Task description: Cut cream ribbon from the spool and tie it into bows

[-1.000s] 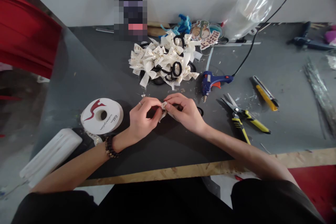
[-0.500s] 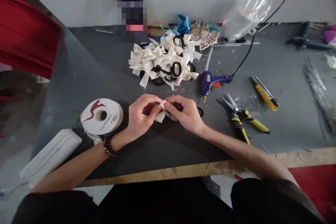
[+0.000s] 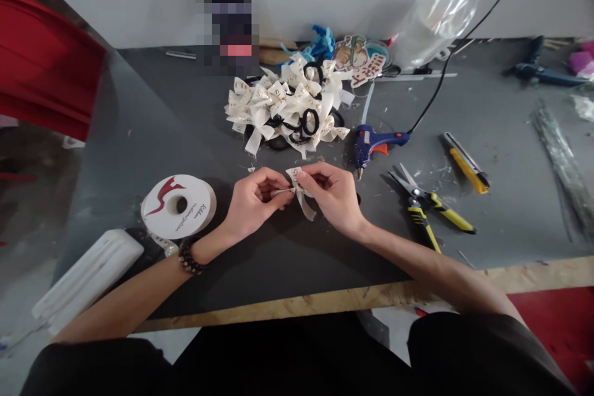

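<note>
Between my two hands, above the dark tabletop, is a cream ribbon (image 3: 306,206) with printed lettering, one end standing up and one tail hanging down. My left hand (image 3: 254,201) pinches its left part between thumb and fingers. The thumb and fingers of my right hand (image 3: 336,195) are closed on the ribbon's right side, covering part of it. A small piece of a black hair tie shows just right of my right hand. Behind the hands lies a pile of ribbon bows (image 3: 283,102) with black hair ties (image 3: 310,122) among them.
A ribbon spool (image 3: 155,204) and a white device (image 3: 88,278) lie at left. To the right are a blue glue gun (image 3: 378,138) with a black cord, yellow-handled snips (image 3: 417,198) and a yellow utility knife (image 3: 466,167). A plastic bag (image 3: 431,18) stands at the back.
The ribbon has turned between my hands: one printed end now points up and a tail hangs lower right. Both hands have shifted their pinch slightly.
</note>
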A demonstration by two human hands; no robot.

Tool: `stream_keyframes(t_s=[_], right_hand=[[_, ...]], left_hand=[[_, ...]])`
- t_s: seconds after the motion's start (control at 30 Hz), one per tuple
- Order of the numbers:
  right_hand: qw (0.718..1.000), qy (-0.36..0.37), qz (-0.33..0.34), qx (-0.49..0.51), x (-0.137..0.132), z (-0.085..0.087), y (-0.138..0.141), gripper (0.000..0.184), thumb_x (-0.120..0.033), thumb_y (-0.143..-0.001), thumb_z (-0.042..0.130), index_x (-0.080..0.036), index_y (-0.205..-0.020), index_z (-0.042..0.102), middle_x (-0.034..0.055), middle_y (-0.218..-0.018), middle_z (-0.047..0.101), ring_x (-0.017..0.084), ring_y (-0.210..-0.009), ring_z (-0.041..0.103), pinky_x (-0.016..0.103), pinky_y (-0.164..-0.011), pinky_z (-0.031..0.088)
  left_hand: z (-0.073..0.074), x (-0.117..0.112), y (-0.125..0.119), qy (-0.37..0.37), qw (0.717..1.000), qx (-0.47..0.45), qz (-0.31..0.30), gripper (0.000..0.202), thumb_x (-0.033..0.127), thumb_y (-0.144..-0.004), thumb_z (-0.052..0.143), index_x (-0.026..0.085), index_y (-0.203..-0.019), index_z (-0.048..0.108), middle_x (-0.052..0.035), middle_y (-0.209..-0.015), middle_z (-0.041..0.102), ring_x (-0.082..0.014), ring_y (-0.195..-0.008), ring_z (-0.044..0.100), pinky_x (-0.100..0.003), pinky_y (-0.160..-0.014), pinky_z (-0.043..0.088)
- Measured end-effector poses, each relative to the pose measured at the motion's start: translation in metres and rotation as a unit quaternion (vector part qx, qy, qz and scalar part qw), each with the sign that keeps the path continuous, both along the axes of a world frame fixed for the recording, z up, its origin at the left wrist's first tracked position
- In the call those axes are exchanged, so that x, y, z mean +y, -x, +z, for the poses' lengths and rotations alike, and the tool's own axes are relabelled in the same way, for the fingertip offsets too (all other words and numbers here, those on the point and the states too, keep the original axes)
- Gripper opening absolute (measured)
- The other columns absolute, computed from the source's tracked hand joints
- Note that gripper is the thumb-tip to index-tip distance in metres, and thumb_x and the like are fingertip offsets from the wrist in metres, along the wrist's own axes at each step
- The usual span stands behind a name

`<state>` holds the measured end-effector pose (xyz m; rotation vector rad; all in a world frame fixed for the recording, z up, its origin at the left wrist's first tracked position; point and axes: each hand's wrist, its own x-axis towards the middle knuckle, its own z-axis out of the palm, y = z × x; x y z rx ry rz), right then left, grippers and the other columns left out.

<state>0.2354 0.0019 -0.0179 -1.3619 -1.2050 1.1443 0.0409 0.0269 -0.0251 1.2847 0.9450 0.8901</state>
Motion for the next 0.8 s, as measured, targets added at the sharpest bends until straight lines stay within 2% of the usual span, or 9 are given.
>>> stream_keyframes(t_s=[0.1, 0.23, 0.3, 0.47, 0.57, 0.67, 0.8], right_hand=[[1.0, -0.01, 0.015, -0.006, 0.0019, 0.0006, -0.0015, 0.033, -0.054, -0.096, 0.073, -0.021, -0.095, 0.075, 0.0028, -0.085, 0.075, 0.016, -0.072, 0.067, 0.031, -0.066, 0.053], [0.997, -0.027, 0.068, -0.038, 0.0007, 0.0054, -0.0024, 0.03, -0.05, -0.094, 0.076, -0.024, -0.108, 0.069, 0.0045, -0.099, 0.079, 0.02, -0.09, 0.076, 0.032, -0.074, 0.057], [0.995, -0.035, 0.073, -0.06, -0.0006, 0.007, -0.0017, 0.029, -0.044, -0.092, 0.079, -0.024, -0.109, 0.066, 0.0048, -0.102, 0.08, 0.022, -0.095, 0.078, 0.032, -0.077, 0.058], [0.996, -0.024, 0.033, -0.079, -0.0019, 0.0073, -0.0006, 0.027, -0.038, -0.093, 0.077, -0.025, -0.108, 0.059, 0.0031, -0.094, 0.083, 0.02, -0.081, 0.078, 0.035, -0.074, 0.058], [0.997, -0.01, 0.018, -0.081, -0.0021, 0.0067, 0.0, 0.031, -0.039, -0.091, 0.079, -0.026, -0.109, 0.058, 0.0024, -0.093, 0.083, 0.019, -0.075, 0.077, 0.034, -0.071, 0.057], [0.999, 0.031, 0.003, -0.009, -0.002, 0.0046, 0.0015, 0.039, -0.046, -0.089, 0.082, -0.025, -0.106, 0.055, 0.0024, -0.089, 0.082, 0.014, -0.062, 0.07, 0.029, -0.057, 0.052], [0.992, 0.079, 0.014, 0.095, 0.0004, 0.0034, 0.0014, 0.051, -0.054, -0.083, 0.086, -0.026, -0.104, 0.051, 0.0019, -0.084, 0.08, 0.011, -0.05, 0.06, 0.026, -0.042, 0.042]], left_hand=[[0.0021, 0.0011, 0.0001, 0.004, 1.0, -0.019, 0.004, 0.03, 0.029, -0.08, 0.093, 0.018, -0.096, 0.07, -0.0023, -0.084, 0.073, -0.013, -0.067, 0.069, -0.021, -0.054, 0.058], [0.0005, 0.0035, 0.0016, 0.008, 0.999, -0.023, 0.028, 0.03, 0.029, -0.08, 0.092, 0.018, -0.096, 0.069, -0.0021, -0.086, 0.074, -0.012, -0.067, 0.07, -0.021, -0.055, 0.058], [-0.0015, 0.0046, 0.0025, 0.012, 0.999, -0.032, 0.036, 0.031, 0.029, -0.08, 0.092, 0.019, -0.098, 0.069, -0.0021, -0.087, 0.074, -0.0118, -0.069, 0.07, -0.02, -0.057, 0.058], [-0.0044, 0.0049, 0.0027, 0.019, 0.999, -0.034, 0.026, 0.04, 0.03, -0.079, 0.093, 0.02, -0.105, 0.064, -0.0025, -0.091, 0.077, -0.0123, -0.068, 0.07, -0.021, -0.055, 0.058], [-0.0047, 0.0034, 0.0019, 0.014, 0.999, -0.031, 0.035, 0.038, 0.029, -0.079, 0.093, 0.02, -0.101, 0.064, -0.0022, -0.091, 0.077, -0.0116, -0.068, 0.07, -0.021, -0.056, 0.057], [-0.0054, 0.0015, 0.0008, 0.014, 0.998, -0.039, 0.048, 0.037, 0.027, -0.077, 0.095, 0.02, -0.095, 0.064, 0.0005, -0.08, 0.074, -0.0105, -0.063, 0.068, -0.02, -0.056, 0.057], [-0.0066, 0.0002, 0.0001, 0.025, 0.998, -0.045, 0.041, 0.04, 0.031, -0.077, 0.095, 0.022, -0.1, 0.063, 0.0031, -0.07, 0.07, -0.0118, -0.058, 0.067, -0.022, -0.054, 0.056]])
